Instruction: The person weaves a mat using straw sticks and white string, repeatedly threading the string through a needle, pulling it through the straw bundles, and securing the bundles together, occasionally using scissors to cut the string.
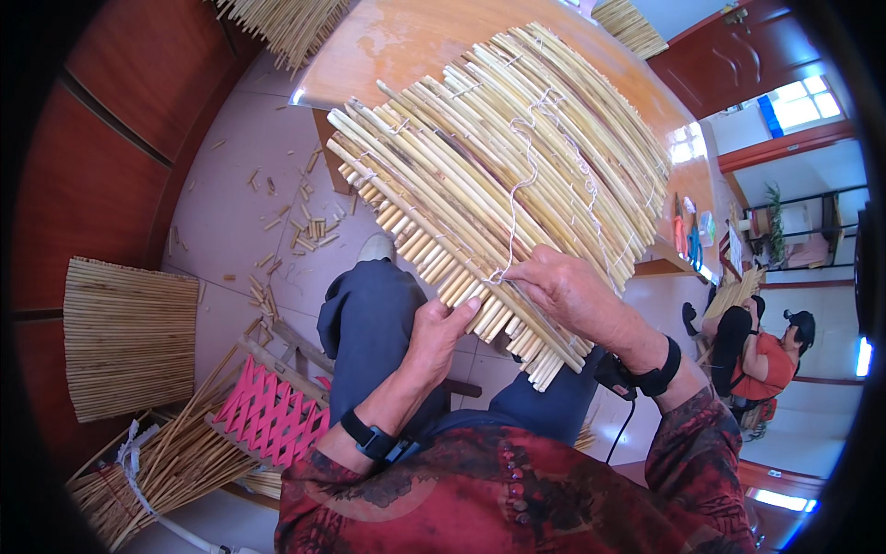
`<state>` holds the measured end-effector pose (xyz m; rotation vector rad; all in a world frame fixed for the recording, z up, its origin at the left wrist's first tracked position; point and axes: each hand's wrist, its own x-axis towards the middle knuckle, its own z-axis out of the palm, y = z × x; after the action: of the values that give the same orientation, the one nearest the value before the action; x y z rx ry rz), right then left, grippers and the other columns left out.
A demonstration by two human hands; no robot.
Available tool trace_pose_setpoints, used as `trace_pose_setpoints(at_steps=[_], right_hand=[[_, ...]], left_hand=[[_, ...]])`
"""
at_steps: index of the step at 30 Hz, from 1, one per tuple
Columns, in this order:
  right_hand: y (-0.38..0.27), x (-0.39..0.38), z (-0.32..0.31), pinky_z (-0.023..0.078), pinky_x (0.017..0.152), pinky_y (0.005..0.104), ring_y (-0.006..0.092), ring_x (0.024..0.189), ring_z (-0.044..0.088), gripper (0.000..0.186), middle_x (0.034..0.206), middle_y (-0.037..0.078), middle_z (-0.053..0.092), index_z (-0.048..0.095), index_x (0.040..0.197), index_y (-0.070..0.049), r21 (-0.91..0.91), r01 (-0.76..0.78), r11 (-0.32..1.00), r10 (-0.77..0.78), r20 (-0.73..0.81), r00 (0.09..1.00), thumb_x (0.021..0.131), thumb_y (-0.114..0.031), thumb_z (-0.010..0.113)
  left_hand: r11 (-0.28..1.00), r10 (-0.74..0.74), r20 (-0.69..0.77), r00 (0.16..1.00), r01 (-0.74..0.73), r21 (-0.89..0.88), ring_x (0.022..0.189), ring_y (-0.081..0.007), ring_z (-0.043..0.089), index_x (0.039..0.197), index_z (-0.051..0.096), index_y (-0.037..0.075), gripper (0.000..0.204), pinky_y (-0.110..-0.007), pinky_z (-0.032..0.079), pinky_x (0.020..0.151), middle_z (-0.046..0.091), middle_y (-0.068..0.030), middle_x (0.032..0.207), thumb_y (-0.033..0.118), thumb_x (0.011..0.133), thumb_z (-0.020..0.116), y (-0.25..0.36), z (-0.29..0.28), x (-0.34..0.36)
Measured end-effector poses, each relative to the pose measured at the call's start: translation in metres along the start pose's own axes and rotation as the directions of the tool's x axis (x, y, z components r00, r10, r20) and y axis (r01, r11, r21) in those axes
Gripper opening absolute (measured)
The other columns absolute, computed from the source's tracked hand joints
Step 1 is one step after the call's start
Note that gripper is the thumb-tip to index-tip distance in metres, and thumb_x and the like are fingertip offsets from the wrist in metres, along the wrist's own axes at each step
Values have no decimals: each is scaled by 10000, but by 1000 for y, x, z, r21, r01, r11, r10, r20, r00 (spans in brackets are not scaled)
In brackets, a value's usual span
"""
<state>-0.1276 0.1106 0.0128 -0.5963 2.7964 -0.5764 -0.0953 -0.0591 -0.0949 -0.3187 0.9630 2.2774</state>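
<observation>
A mat of pale reed stalks (pixel 461 175), bound side by side with thin cord, slants from the table down over my knees. My left hand (pixel 438 337) is closed on its near edge, thumb on top and fingers out of sight beneath. Just to the right, my right hand (pixel 563 288) pinches a white string (pixel 513 226) where it crosses the stalks near that edge. From there the string runs loosely up over the mat in wavy loops. Cut stalk ends stick out unevenly along the near side, below both hands.
On the table (pixel 388 46), scissors (pixel 694 247) lie at the right. Another mat (pixel 129 337) leans on the left cabinet. A tied reed bundle (pixel 166 475) and a pink-webbed stool (pixel 272 411) stand lower left. Cut reed pieces (pixel 314 233) litter the floor. A person (pixel 766 355) sits at far right.
</observation>
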Motion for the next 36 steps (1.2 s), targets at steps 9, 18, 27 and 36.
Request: trace_pose_setpoints(at_steps=[9,18,27,36], right_hand=[[-5,2,-4,448,572,375,294,672,557,151,728,120,518,604,912,-120,-37,-32,999,35,65,997,778,-134,535],[-2,3,-4,453,607,372,299,700,554,194,749,126,529,595,945,-90,64,-7,998,3,68,998,769,-76,516],[-2,6,-6,454,627,379,309,731,558,203,760,140,541,598,935,-72,96,-31,995,21,97,995,751,-57,512],[-21,17,-14,450,639,389,322,752,556,130,768,169,540,574,819,-19,-56,-47,997,58,205,977,720,-60,499]], left_hand=[[1000,16,-13,1000,-15,24,661,-43,444,949,550,13,171,-198,353,594,528,16,781,138,833,546,8,7,-4],[999,-2,-3,1000,2,43,750,-57,525,1033,543,-28,249,-207,420,670,590,-30,889,135,845,531,6,4,-3],[999,18,-8,1000,-18,-37,790,-72,547,1035,545,-29,241,-215,436,707,598,-48,920,119,845,529,2,4,-1],[999,-20,5,1000,21,-41,752,-47,486,1040,525,5,215,-207,400,680,556,5,894,94,844,524,9,8,-5]])
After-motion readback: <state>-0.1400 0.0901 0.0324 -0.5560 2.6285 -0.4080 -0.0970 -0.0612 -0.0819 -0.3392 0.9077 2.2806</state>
